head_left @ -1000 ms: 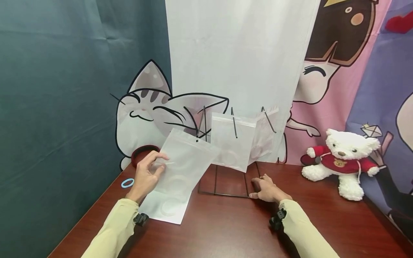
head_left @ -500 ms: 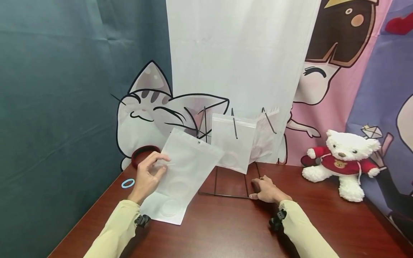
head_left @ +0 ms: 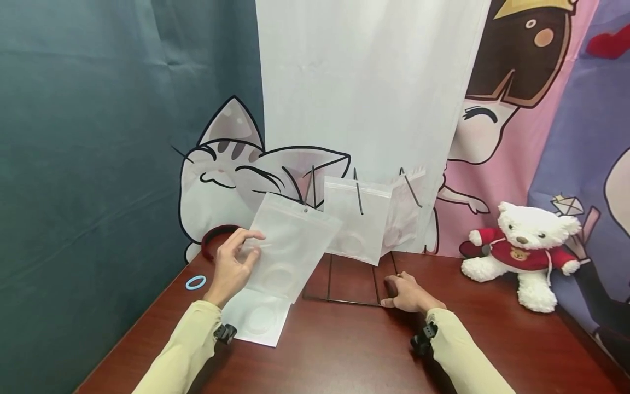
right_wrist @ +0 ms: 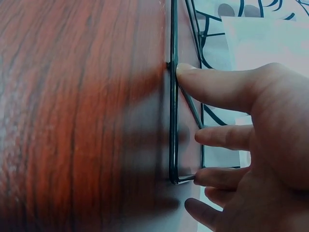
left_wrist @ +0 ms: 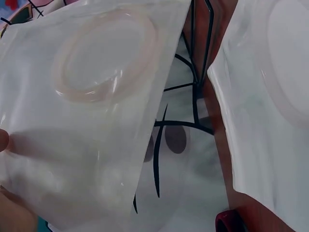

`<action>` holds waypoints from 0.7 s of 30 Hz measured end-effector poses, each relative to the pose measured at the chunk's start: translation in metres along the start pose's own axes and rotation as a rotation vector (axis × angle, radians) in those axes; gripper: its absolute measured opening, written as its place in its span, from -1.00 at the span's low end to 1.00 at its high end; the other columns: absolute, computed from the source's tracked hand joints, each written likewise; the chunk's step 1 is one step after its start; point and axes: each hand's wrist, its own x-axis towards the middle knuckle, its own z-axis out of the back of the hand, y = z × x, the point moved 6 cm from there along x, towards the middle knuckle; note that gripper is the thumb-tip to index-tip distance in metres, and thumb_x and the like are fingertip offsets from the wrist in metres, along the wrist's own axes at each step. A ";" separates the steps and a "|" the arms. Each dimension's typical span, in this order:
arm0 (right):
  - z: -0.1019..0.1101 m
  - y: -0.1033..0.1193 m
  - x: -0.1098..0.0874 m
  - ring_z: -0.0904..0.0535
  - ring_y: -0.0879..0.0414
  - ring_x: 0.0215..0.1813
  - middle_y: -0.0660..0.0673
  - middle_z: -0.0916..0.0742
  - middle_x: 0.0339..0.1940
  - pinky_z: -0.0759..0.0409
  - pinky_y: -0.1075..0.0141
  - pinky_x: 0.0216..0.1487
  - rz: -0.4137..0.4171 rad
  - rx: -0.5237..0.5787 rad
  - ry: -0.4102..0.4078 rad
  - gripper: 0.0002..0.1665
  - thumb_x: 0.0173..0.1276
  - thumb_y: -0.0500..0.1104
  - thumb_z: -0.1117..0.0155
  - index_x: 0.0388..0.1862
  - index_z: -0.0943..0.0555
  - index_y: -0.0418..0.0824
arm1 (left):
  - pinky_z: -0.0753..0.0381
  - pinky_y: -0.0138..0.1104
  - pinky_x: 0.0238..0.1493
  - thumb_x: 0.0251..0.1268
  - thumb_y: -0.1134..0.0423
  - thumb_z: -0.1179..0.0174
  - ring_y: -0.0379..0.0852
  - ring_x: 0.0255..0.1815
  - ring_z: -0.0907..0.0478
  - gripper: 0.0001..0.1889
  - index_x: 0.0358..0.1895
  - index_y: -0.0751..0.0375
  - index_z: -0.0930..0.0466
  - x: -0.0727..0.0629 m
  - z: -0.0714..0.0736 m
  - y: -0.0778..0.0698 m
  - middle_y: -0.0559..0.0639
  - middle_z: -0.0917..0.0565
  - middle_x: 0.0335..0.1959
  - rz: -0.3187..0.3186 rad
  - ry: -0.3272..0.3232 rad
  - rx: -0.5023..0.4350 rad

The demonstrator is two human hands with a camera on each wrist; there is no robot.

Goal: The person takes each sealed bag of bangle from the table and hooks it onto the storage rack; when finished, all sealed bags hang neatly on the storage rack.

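My left hand (head_left: 236, 262) pinches a frosted zip bag (head_left: 295, 246) by its left side. Inside this bag a pale ring (left_wrist: 65, 72) shows in the left wrist view. The bag's punched hole lies right at the tip of the left hook (head_left: 309, 186) of a black wire display rack (head_left: 344, 302). Below it, another zip bag (head_left: 261, 328) with a ring rests on the table. My right hand (head_left: 410, 293) is at the rack's front right base corner, its thumb (right_wrist: 212, 87) touching the front wire and the other fingers loosely extended.
One zip bag (head_left: 356, 219) hangs from the middle hook and more bags (head_left: 406, 210) hang from the right one. A light-blue ring (head_left: 196, 282) and a dark red round object (head_left: 210, 239) lie at the left. A white teddy bear (head_left: 521, 251) sits at the right.
My left hand has shifted slightly right with the bag, raising its punched hole to the left hook's tip. My right hand stays on the rack's base.
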 end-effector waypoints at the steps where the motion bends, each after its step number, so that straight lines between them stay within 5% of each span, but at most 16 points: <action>1: -0.001 0.000 0.000 -0.31 -0.42 0.40 -0.48 -0.51 0.27 -0.41 -0.24 0.32 0.000 -0.007 0.001 -0.16 0.14 -0.03 -0.55 0.32 -0.48 -0.38 | -0.39 -0.48 -0.03 0.09 0.65 -0.24 -0.28 -0.07 -0.54 -0.61 -0.11 0.11 -0.70 -0.001 -0.001 0.000 0.02 -0.71 -0.17 -0.004 -0.010 0.004; 7: 0.000 0.001 0.000 -0.32 -0.41 0.39 -0.47 -0.53 0.25 -0.41 -0.24 0.32 -0.001 -0.013 -0.009 -0.17 0.11 -0.05 -0.57 0.31 -0.49 -0.38 | -0.43 -0.50 -0.07 0.06 0.65 -0.26 -0.17 -0.08 -0.55 -0.60 -0.10 0.13 -0.70 -0.003 -0.002 0.004 0.03 -0.72 -0.15 0.013 -0.040 0.005; 21: 0.000 0.003 0.004 -0.11 -0.53 0.52 -0.54 -0.50 0.30 -0.29 -0.30 0.41 -0.003 0.000 0.002 -0.16 0.12 -0.07 -0.56 0.32 -0.47 -0.40 | -0.41 -0.37 0.14 0.24 0.50 -0.16 -0.15 0.08 -0.54 -0.64 0.01 0.00 -0.66 0.007 -0.017 0.021 -0.04 -0.69 -0.03 0.131 0.053 0.067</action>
